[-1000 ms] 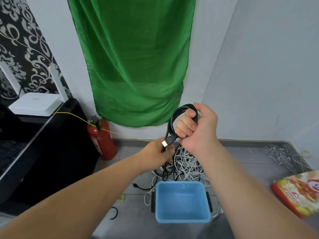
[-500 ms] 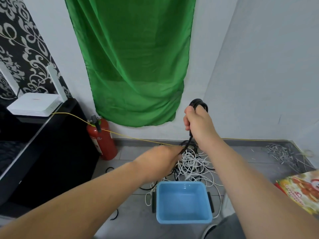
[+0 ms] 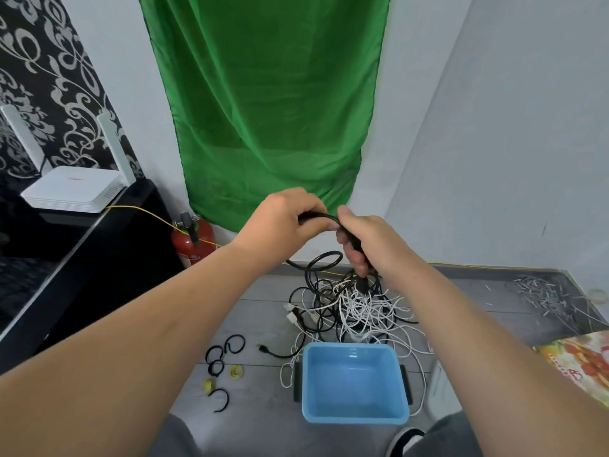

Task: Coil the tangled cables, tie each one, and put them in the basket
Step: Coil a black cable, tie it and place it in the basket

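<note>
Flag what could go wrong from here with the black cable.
1. The black cable runs from the left hand and right hand down into the tangled pile; pulling could tighten knots or drag white cables up.
2. Both hands grip the cable, while the black ties lie on the floor; freeing a hand to fetch one may let its loops slip.

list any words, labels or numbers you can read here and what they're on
No text here can be read.
On the colourful box: red print, too blurred to read.
On the fire extinguisher: a pale label low on the body, too small to read.
On the white router: a faint mark on top, too small to read.
</note>
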Available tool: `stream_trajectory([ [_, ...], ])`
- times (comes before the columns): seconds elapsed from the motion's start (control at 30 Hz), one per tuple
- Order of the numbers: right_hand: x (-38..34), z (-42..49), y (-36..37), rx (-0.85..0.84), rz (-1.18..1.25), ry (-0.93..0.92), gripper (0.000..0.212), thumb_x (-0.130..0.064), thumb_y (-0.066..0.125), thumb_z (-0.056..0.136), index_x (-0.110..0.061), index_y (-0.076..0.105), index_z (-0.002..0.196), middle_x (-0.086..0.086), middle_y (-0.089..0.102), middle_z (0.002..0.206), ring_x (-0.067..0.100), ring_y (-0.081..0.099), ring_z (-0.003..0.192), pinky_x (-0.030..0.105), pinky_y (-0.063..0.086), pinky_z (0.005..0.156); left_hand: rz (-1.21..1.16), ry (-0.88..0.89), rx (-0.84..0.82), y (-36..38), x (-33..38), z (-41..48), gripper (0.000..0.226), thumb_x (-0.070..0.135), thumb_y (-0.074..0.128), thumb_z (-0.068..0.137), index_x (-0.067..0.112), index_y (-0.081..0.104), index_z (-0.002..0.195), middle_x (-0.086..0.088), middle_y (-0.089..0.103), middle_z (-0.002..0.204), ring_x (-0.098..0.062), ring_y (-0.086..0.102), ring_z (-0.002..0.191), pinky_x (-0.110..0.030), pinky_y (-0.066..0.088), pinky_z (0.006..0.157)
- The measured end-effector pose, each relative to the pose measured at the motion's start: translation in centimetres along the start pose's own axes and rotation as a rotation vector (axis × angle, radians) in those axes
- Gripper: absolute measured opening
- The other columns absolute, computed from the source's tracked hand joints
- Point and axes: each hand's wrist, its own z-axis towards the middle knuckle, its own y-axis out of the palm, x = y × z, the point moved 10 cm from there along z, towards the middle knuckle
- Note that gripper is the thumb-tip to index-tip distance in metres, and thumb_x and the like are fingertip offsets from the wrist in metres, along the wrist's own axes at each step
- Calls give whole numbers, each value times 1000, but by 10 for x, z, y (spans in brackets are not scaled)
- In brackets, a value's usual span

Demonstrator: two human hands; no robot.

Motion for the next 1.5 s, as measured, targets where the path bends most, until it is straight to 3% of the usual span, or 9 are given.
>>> stream_trajectory([
  [0.23,9,-9,9,-131,214,80,49,-49,53,103,-20,40,66,0,23,47,15,20,40,26,24,46,15,67,-90,32,-5,2,17,20,59,96,12,73,103,0,68,89,-15,60,81,-24,47,76],
  [0.47,13,-13,4,-113,386,119,46,-45,50,103,-21,44,64,-1,22,46,18,19,40,30,25,46,129,-678,-443,94,-94,-47,31,33,47,100,13,65,86,-6,66,75,-28,63,73,-29,46,60],
  [0.63,4,-16,1,-131,476,42,47,-42,48,103,-19,43,63,-1,20,45,18,16,39,29,23,45,-262,-1145,-511,139,-103,-81,50,52,36,100,17,49,134,-10,57,132,-33,77,77,-34,61,57],
  [0.83,11,-15,-22,10,471,18,46,-40,49,103,-19,41,63,1,19,44,17,14,43,29,21,46,-782,-1425,-501,191,-94,-90,68,59,36,99,6,51,139,-34,54,137,-52,64,112,-58,50,102],
  [1.03,23,-19,-64,239,599,15,51,-46,52,102,-19,43,59,2,22,42,18,16,41,30,19,47,-456,-1124,-185,159,-84,-31,58,55,31,104,13,71,100,-9,58,112,-30,57,108,-50,49,106],
  [1.17,26,-26,-76,311,664,16,52,-51,50,102,-18,44,62,4,22,44,17,16,42,27,18,46,-384,-831,-71,108,-41,16,44,46,38,103,21,75,102,11,58,94,-23,61,102,-39,47,100],
  [1.27,23,-31,-76,319,699,13,52,-52,51,101,-18,45,62,3,22,46,16,14,45,28,15,47,-269,-484,-2,60,12,42,35,38,41,104,23,72,101,18,60,71,-7,59,78,-28,43,73],
  [1.37,19,-36,-69,298,682,4,53,-51,51,102,-18,45,61,4,23,47,17,17,42,25,20,43,-77,-193,114,23,48,46,30,30,41,107,19,69,110,14,65,90,-10,56,87,-27,42,76],
  [1.5,22,-38,-55,309,695,52,47,-44,53,100,-21,43,60,3,20,46,18,13,47,28,17,45,53,-532,-149,43,3,22,40,37,40,105,10,59,83,-2,55,67,-27,51,67,-32,37,57],
])
